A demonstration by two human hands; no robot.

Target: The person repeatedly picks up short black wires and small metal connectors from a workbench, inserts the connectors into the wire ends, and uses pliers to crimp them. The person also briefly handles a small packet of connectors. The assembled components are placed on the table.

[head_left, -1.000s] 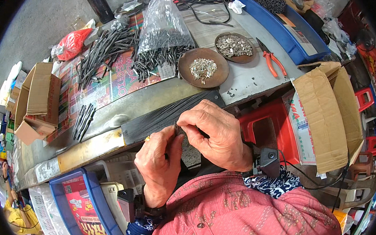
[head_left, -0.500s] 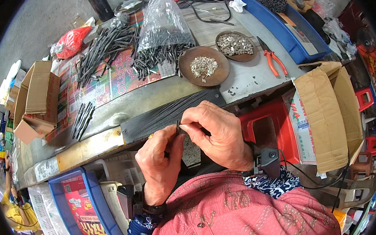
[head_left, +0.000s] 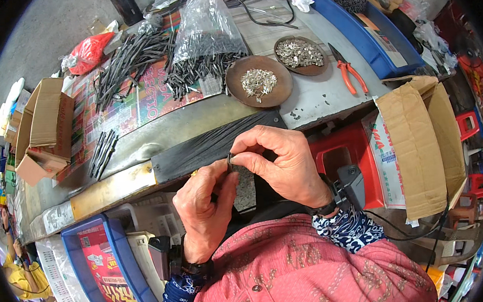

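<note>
My left hand [head_left: 205,204] is closed, thumb against forefinger, pinching a thin black strip [head_left: 230,162] that stands upright just off the table's front edge. My right hand [head_left: 281,164] meets it there, its thumb and forefinger closed on the strip's upper part. Most of the strip is hidden by the fingers. Beyond my hands, a round brown dish [head_left: 236,86] carries small silvery metal pieces [head_left: 258,82]. A second dish [head_left: 319,72] behind it has flatter metal bits. Red-handled pliers [head_left: 349,74] lie to the right of the dishes.
Black strips [head_left: 127,66] pile on the table, with more under a clear plastic bag [head_left: 206,26]. A small row of strips [head_left: 104,154] lies nearer. Cardboard boxes [head_left: 44,129] and a blue bin [head_left: 351,34] flank the area. Below are a blue crate [head_left: 126,256] and red stool [head_left: 361,164].
My right hand has turned, its wrist swinging outward to the right, while its fingertips stay at the strip. The left hand has barely moved. The view has shifted slightly.
</note>
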